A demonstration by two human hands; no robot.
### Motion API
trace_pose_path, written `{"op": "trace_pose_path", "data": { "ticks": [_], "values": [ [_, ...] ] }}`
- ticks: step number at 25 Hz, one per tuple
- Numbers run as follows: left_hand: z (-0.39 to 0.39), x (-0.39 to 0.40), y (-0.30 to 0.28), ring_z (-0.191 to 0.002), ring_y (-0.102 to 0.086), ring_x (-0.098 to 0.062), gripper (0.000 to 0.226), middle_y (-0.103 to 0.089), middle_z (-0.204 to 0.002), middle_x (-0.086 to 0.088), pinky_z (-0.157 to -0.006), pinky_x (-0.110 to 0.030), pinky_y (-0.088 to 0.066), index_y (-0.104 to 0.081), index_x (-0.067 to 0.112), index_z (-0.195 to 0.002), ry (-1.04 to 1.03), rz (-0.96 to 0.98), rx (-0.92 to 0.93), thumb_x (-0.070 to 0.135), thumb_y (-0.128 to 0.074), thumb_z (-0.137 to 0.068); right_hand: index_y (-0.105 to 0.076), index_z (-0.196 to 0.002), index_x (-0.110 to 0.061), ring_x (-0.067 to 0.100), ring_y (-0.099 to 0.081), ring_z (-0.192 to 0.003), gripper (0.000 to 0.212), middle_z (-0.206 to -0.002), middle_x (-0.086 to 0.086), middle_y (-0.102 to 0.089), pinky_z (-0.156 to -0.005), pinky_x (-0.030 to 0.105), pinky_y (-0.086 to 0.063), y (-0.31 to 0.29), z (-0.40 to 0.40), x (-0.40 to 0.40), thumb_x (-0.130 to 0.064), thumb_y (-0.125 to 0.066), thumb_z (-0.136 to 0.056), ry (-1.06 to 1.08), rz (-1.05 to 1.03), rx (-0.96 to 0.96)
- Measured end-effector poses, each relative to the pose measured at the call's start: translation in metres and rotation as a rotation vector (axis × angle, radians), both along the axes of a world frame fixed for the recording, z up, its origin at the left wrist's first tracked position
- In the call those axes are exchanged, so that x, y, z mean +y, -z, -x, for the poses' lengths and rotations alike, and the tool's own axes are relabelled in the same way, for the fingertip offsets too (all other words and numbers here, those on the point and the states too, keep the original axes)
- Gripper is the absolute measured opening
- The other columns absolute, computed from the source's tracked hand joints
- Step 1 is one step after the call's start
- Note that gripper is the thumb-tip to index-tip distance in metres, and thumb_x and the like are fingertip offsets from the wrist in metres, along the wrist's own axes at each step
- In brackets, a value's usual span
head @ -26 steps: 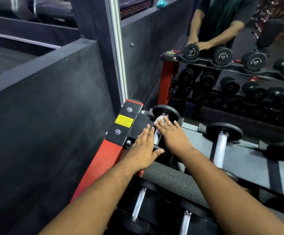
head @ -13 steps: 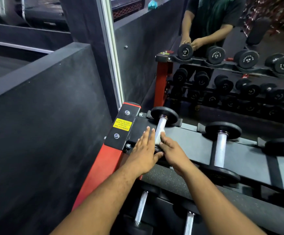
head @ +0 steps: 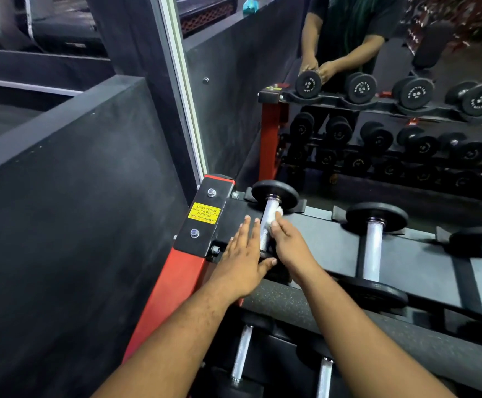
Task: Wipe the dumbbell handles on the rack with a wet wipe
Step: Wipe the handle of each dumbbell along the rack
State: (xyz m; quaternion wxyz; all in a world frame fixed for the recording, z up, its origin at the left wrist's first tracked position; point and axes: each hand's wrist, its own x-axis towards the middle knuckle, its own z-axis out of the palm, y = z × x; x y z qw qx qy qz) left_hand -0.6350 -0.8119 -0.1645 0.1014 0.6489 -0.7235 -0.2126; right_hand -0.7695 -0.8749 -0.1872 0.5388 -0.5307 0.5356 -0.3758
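Red-framed rack [head: 173, 285] stands against a mirror [head: 377, 116], beside dark wall [head: 70, 225].

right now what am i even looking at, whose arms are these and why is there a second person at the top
The camera sits on a person's head, looking down at their own two arms. The person at the top is their reflection in a wall mirror. In front stands a dumbbell rack with a yellow sticker. The right hand presses a white wet wipe against the silver handle of the leftmost dumbbell. The left hand lies flat beside it, fingers straight, on the rack's end.
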Motion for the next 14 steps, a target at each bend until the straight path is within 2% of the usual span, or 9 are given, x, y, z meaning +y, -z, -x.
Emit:
{"op": "trace_pose_path", "data": {
  "ticks": [2,4,6,8,10,12,14],
  "values": [
    [0.0,-0.001,-0.001,-0.155,0.016,-0.019,0.092,0.035,-0.163,0.001,-0.127,-0.039,0.003,0.02,0.022,-0.158,-0.002,-0.002,0.004,0.055,-0.044,-0.102,-0.059,-0.132,-0.025,0.016,-0.059,-0.12,0.042,-0.132,-0.002,-0.064,-0.104,0.038,-0.046,-0.001,-0.008,-0.026,-0.044,-0.049,-0.095,0.11,0.0,-0.061],
    [0.0,-0.001,-0.001,-0.155,0.015,-0.02,0.092,0.033,-0.163,0.0,-0.127,-0.038,0.003,0.02,0.021,-0.158,0.0,0.008,0.013,0.055,-0.045,-0.101,-0.067,-0.102,-0.021,0.019,-0.064,-0.087,0.015,-0.097,0.002,-0.071,-0.078,0.033,-0.05,-0.005,-0.009,-0.02,-0.031,-0.058,-0.094,0.22,0.026,-0.062],
    [0.0,0.001,-0.001,-0.155,0.014,-0.019,0.092,0.033,-0.163,0.001,-0.125,-0.036,0.004,0.02,0.022,-0.158,-0.003,0.018,0.026,0.054,-0.045,-0.102,-0.065,-0.089,-0.019,0.017,-0.063,-0.074,0.003,-0.084,0.006,-0.07,-0.071,0.035,-0.051,-0.001,-0.004,0.001,-0.018,-0.067,-0.091,0.196,0.013,-0.095],
    [-0.001,0.001,-0.002,-0.155,0.014,-0.018,0.091,0.033,-0.163,0.002,-0.123,-0.033,0.006,0.02,0.022,-0.158,-0.004,0.032,0.032,0.053,-0.045,-0.102,-0.063,-0.098,-0.019,0.022,-0.067,-0.08,0.019,-0.089,0.007,-0.073,-0.075,0.041,-0.054,0.006,0.001,0.011,-0.011,-0.071,-0.083,0.134,-0.031,-0.111],
    [0.0,0.002,-0.003,-0.155,0.014,-0.018,0.091,0.034,-0.163,0.002,-0.123,-0.032,0.007,0.02,0.022,-0.158,0.0,0.029,0.023,0.054,-0.044,-0.102,-0.057,-0.115,-0.021,0.022,-0.069,-0.088,0.038,-0.101,0.004,-0.076,-0.071,0.033,-0.053,0.001,-0.002,-0.004,0.001,-0.062,-0.084,0.184,-0.069,-0.186],
    [0.0,0.003,-0.005,-0.155,0.014,-0.018,0.091,0.034,-0.163,0.001,-0.123,-0.032,0.007,0.021,0.022,-0.158,-0.003,0.024,0.015,0.055,-0.044,-0.102,-0.056,-0.12,-0.025,0.009,-0.066,-0.075,0.054,-0.101,0.0,-0.075,-0.057,0.018,-0.045,-0.014,-0.009,-0.021,0.015,-0.045,-0.085,0.224,-0.107,-0.246],
    [0.0,0.003,-0.006,-0.155,0.014,-0.018,0.091,0.033,-0.163,0.001,-0.123,-0.032,0.007,0.021,0.022,-0.158,-0.006,0.013,0.018,0.054,-0.044,-0.102,-0.067,-0.113,-0.018,0.003,-0.06,-0.06,0.057,-0.096,0.005,-0.075,-0.048,0.014,-0.041,-0.018,-0.011,-0.021,0.019,-0.036,-0.082,0.161,-0.102,-0.187]
  ]
}}
